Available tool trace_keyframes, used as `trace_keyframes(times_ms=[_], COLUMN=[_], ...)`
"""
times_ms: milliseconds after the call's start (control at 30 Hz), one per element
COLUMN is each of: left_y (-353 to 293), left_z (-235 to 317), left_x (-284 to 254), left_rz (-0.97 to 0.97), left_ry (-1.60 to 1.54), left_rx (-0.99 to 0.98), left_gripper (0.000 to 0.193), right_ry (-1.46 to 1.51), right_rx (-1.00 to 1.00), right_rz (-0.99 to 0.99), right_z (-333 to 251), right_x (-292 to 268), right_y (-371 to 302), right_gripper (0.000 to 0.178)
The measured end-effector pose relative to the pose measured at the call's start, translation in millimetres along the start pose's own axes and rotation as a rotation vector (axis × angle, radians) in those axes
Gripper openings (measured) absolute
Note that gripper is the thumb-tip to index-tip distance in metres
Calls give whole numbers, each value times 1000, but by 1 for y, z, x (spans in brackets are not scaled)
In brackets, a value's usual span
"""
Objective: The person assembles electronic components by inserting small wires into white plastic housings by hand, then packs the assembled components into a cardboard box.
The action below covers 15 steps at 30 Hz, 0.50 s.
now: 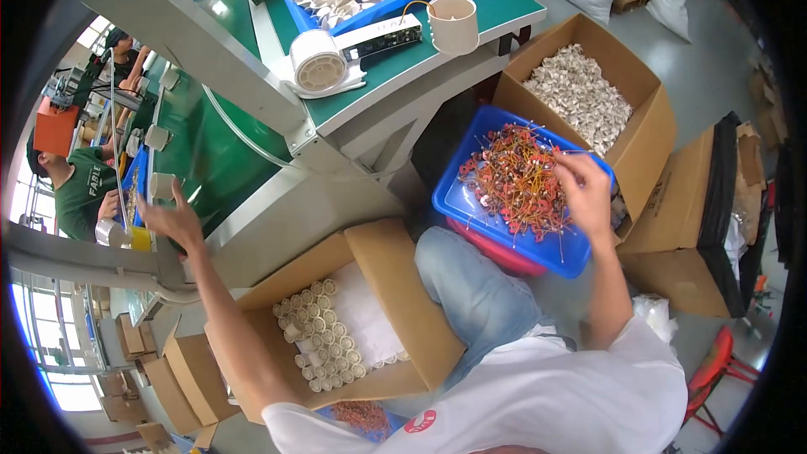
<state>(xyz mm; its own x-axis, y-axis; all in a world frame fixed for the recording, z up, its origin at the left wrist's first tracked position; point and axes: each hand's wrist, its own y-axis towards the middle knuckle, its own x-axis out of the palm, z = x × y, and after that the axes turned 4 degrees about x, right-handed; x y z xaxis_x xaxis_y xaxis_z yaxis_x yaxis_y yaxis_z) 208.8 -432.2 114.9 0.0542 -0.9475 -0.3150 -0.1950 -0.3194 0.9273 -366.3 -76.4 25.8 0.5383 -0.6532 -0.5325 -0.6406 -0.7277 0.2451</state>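
My left hand (174, 220) reaches over the near edge of the green conveyor belt (239, 126), its thumb and fingers apart and nothing seen in them. Just beyond it on the belt stands a white cup-shaped part (162, 186). My right hand (586, 193) is at the right side of a blue tray (450, 197) heaped with small red parts on yellow wires (519, 181). Its fingertips are pinched together at the edge of the heap on what looks like one wired part, mostly hidden by the fingers.
An open carton (433, 345) with rows of white round parts stands before me. Another carton (651, 130) of small white pieces is beyond the blue tray. On the green bench lie a blue bin (290, 8) and a white cylinder (318, 59). A metal post (181, 29) slants across; co-workers sit left.
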Motion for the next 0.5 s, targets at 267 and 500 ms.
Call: trace_keyframes(times_ms=[267,500], left_y=[-350,-492], left_z=[104,39], left_x=[-143,-185], left_rz=[-711,-2323], left_ry=[-607,90], left_rx=[-149,19], left_gripper=[48,45], right_ry=[-290,-189], right_rx=[3,14], right_rz=[-170,-225], right_z=[52,36], right_x=[22,8], right_y=[48,28], right_gripper=[24,27])
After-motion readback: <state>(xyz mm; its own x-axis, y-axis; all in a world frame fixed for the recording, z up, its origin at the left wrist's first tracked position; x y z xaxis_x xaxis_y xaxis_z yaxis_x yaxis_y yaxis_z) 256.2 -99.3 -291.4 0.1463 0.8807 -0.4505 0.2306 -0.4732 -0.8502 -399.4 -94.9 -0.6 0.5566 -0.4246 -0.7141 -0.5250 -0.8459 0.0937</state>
